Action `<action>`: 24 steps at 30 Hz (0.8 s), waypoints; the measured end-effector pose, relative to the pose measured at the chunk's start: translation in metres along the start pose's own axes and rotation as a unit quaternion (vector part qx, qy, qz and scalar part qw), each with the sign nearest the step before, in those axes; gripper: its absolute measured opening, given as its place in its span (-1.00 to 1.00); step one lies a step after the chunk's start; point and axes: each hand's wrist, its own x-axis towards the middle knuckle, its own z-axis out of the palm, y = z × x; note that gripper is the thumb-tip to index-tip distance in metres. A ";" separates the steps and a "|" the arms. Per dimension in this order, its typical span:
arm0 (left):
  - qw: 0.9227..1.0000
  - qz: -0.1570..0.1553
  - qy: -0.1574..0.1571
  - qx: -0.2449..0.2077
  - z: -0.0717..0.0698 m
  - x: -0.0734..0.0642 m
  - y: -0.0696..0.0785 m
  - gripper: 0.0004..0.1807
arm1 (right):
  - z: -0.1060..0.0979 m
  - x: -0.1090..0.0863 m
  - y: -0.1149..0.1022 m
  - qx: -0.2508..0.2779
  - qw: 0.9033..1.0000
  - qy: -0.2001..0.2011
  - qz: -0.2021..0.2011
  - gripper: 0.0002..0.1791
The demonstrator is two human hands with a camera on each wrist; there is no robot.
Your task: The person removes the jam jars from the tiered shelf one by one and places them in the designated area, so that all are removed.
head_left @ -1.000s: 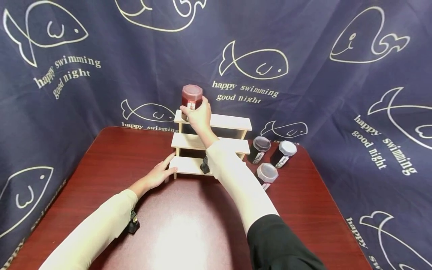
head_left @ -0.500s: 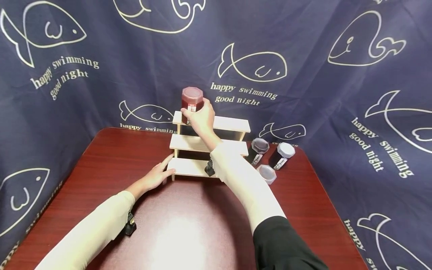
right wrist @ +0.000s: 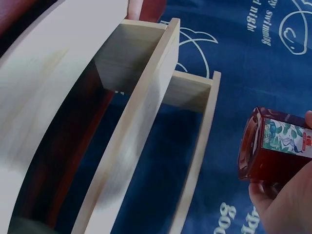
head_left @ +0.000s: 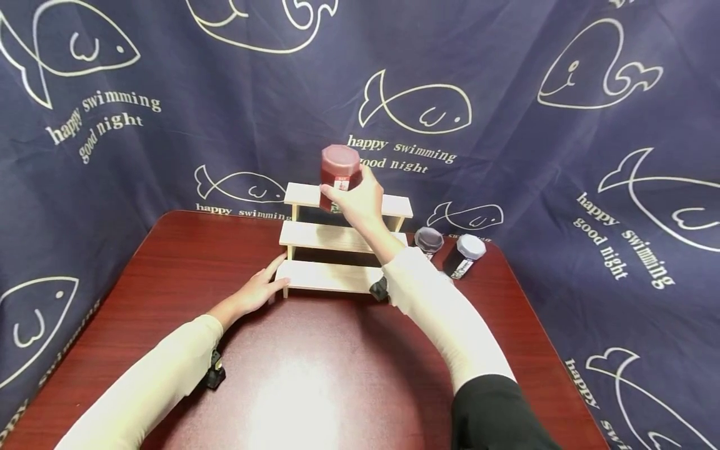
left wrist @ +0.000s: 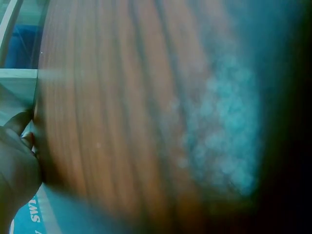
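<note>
My right hand (head_left: 360,197) grips a jar of dark red contents (head_left: 340,178) with a reddish eight-sided lid and a paper label. In the head view the jar overlaps the top board of a three-step pale wooden display rack (head_left: 332,275). From the right wrist, the jar (right wrist: 278,146) shows apart from the boards, its label (right wrist: 287,137) facing the camera. My left hand (head_left: 255,292) rests at the rack's left end, the thumb at the lowest board and straight fingers along the side. In the left wrist view, that hand (left wrist: 19,161) shows only at the edge.
Right of the rack stand a dark-lidded jar (head_left: 429,239) and a white-lidded jar (head_left: 464,256); my right sleeve hides most of another jar. The reddish-brown table (head_left: 185,262) meets a blue curtain (head_left: 270,112) printed with fish behind the rack.
My right hand has carried the red jar to the right, from the top step's left end toward its middle. My left hand stays at the rack. The right sleeve now covers the nearest jar.
</note>
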 end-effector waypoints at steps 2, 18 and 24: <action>1.000 0.001 0.002 0.007 0.000 0.000 -0.001 -0.19 | -0.014 -0.005 0.003 0.003 1.000 -0.004 0.000 -0.25; 1.000 -0.003 -0.002 0.008 0.004 -0.004 -0.001 -0.19 | -0.123 -0.047 0.069 -0.023 0.998 -0.049 0.014 -0.30; 1.000 0.007 -0.007 0.013 0.003 -0.002 0.002 -0.20 | -0.165 -0.066 0.089 0.034 0.998 -0.050 0.032 -0.30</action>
